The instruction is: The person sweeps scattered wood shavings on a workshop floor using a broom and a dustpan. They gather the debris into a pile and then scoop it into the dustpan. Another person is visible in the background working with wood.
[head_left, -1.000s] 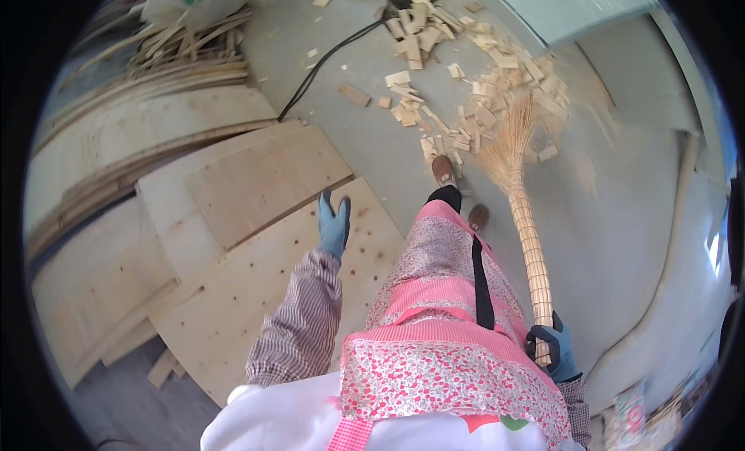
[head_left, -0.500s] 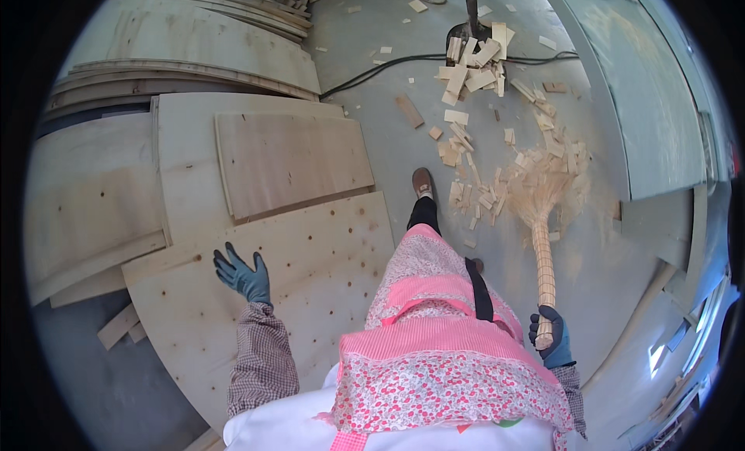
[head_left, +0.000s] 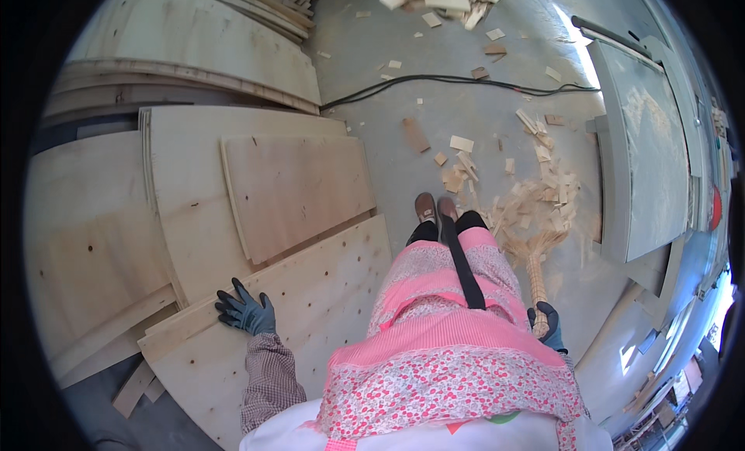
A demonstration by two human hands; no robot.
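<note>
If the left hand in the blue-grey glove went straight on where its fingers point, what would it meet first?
Probably the broad, pale plywood sheet lying beyond the knot-spotted plywood panel under the blue-grey gloved left hand; its height is unclear, so it might pass above.

Stacked boards (head_left: 194, 36) fill the upper left; black cables (head_left: 450, 78) cross the upper centre; a grey table (head_left: 656, 195) (dusty on top) stands right.

pass: floor (head_left: 392, 160) between plywood boards (head_left: 303, 189) and grey bench (head_left: 618, 171) | blocks: wood scraps (head_left: 556, 191), black cable (head_left: 434, 78)
</note>
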